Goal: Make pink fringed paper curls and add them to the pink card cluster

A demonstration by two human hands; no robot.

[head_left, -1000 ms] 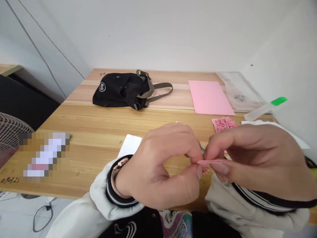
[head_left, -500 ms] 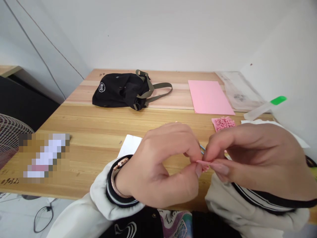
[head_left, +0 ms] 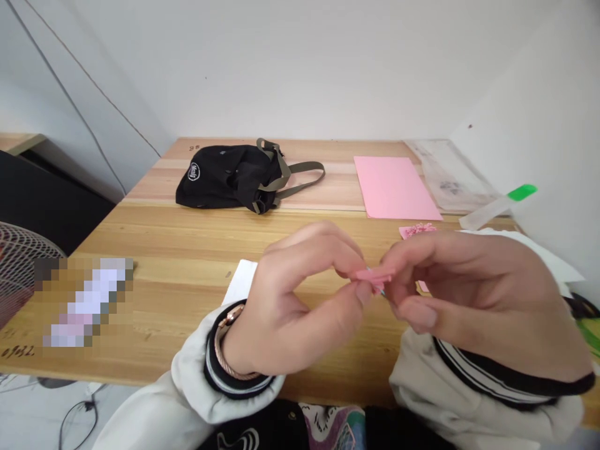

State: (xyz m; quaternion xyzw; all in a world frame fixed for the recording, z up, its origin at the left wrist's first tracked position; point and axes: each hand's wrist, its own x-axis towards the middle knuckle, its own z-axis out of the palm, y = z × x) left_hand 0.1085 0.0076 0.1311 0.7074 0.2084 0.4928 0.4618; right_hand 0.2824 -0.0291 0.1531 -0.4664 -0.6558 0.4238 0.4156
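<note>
A small folded pink strip [head_left: 374, 277], perhaps paper, is pinched between the thumb and forefinger of my left hand [head_left: 312, 300]. My right hand [head_left: 478, 294] is curled close beside it, its forefinger at the strip's right end and its thumb lower, against the other fingers. Whatever the right fingers grip is hidden. A thin bluish sliver [head_left: 382, 292] shows just under the strip between the hands; its kind cannot be made out. Behind my right hand, pink curly shreds [head_left: 420, 229] lie on a small pink piece, partly covered by the hand.
A pink sheet [head_left: 396, 187] lies at the back right, beside a clear plastic sleeve [head_left: 452, 178] and a green-tipped translucent stick [head_left: 497, 209]. White paper [head_left: 539, 250] is at right, more white paper [head_left: 240, 281] left of my hand. A black bag [head_left: 225, 178] rests behind.
My right thumb has moved off the pink strip, which both hands pinched before. The strip and my left fingers have shifted up and slightly left.
</note>
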